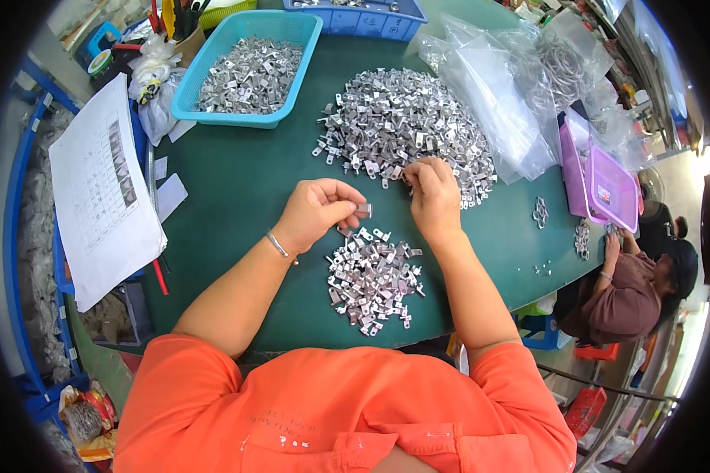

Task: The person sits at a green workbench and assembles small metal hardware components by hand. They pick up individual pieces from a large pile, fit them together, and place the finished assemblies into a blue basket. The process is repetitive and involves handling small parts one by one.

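My left hand (pixel 321 211) pinches a small silver metal bracket (pixel 364 209) between thumb and fingertips, over the gap between two heaps. At the near edge of the large pile of metal brackets (pixel 406 118), my right hand (pixel 435 197) has its fingers closed together; what they hold, if anything, is hidden. A smaller pile of the same brackets (pixel 375 280) lies between my forearms, close to my body. Each bracket looks bent, with a hole in it.
On the green table (pixel 237 173), a turquoise basket (pixel 268 118) of brackets stands far left, beside a blue bin (pixel 355 20). Clear plastic bags (pixel 489 94) and a purple basket (pixel 619 189) lie right. A printed sheet (pixel 102 197) stands left. A co-worker (pixel 627 292) sits at the right.
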The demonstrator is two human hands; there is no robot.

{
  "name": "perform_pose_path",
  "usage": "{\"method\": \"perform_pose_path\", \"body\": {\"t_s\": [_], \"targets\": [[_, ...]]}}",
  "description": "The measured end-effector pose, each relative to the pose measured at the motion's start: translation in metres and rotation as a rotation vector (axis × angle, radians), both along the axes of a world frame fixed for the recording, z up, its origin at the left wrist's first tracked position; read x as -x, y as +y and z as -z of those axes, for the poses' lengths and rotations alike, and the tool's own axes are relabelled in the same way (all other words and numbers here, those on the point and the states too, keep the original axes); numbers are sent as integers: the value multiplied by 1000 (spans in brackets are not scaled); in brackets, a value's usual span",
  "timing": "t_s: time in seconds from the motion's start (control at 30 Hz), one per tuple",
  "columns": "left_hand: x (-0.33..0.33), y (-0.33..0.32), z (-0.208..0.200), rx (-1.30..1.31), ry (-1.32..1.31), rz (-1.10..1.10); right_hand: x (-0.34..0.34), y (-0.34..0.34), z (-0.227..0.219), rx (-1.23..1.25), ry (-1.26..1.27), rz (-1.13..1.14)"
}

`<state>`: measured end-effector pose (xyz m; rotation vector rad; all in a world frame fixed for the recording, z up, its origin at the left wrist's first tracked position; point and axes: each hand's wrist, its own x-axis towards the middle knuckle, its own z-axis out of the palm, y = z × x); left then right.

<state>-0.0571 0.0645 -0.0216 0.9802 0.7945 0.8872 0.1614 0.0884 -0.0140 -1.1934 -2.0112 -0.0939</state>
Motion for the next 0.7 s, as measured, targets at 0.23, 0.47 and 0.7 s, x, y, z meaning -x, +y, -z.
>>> {"method": "perform_pose_path", "body": {"t_s": [0.23, 0.47, 0.7], "targets": [[0, -7, -13, -421, 232, 226, 1, 5, -3, 59, -169, 3], [-6, -5, -1, -460, 365, -48, -7, -20, -26, 360, 92, -316], [-10, -5, 7, -856, 617, 55, 5, 6, -10, 145, -177, -72]]}}
